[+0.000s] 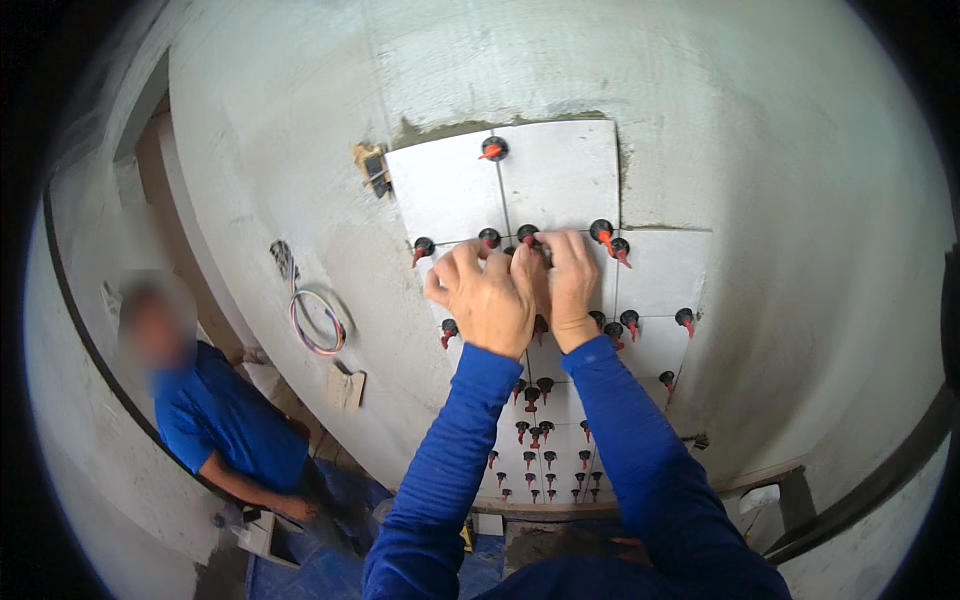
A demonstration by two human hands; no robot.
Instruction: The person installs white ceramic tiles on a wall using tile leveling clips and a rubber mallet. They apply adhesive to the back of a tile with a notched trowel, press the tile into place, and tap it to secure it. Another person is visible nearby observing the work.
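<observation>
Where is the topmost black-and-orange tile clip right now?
In the head view, the topmost clip sits near the top centre, on the joint between the two highest tiles, above the left hand.

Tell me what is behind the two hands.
White wall tiles and black-and-red clips show around the left hand and right hand; whatever lies directly behind them is hidden.

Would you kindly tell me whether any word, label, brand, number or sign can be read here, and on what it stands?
None can be read anywhere in this view.
White wall tiles: no lettering visible.
Red-and-black tile-levelling clips: too small to tell whether they are marked.
Co-worker's blue shirt: no legible text.
</observation>
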